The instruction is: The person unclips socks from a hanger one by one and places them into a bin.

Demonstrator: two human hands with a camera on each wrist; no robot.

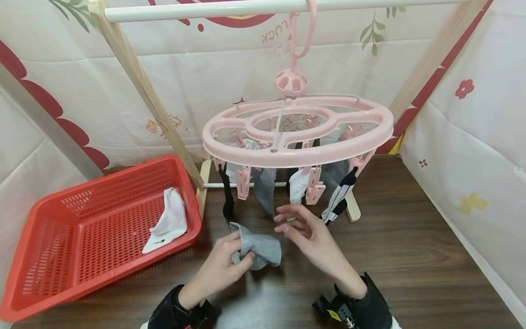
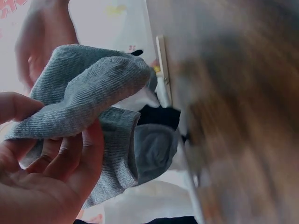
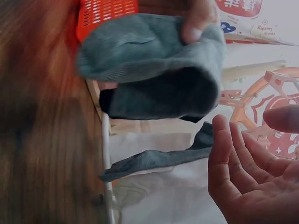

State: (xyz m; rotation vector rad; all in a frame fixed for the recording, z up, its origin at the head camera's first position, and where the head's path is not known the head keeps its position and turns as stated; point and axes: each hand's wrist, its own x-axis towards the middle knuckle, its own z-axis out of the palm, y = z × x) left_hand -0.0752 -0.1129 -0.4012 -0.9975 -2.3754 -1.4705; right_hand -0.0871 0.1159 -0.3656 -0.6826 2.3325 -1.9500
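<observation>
A grey sock point(image 1: 260, 249) is pinched in my left hand point(image 1: 225, 262), low in front of the hanging rack. The left wrist view shows the ribbed grey sock point(image 2: 93, 88) folded over, gripped between thumb and fingers. My right hand point(image 1: 309, 237) holds nothing; its fingers are loosely bent beside the sock, just under the rack. Above both hands hangs a pink oval clip hanger point(image 1: 287, 157) with pink clothespins point(image 1: 244, 183). Several socks hang from it, among them a grey sock point(image 1: 265, 189), a black sock point(image 1: 227, 192) and a striped sock point(image 1: 339, 196).
At the left a red plastic basket point(image 1: 111, 269) stands on the dark wooden table point(image 1: 415, 256), with a white sock point(image 1: 167, 221) inside. The hanger hooks over a white rod point(image 1: 205, 11) between wooden posts point(image 1: 144, 87). Printed cloth walls point(image 1: 472, 128) surround the table.
</observation>
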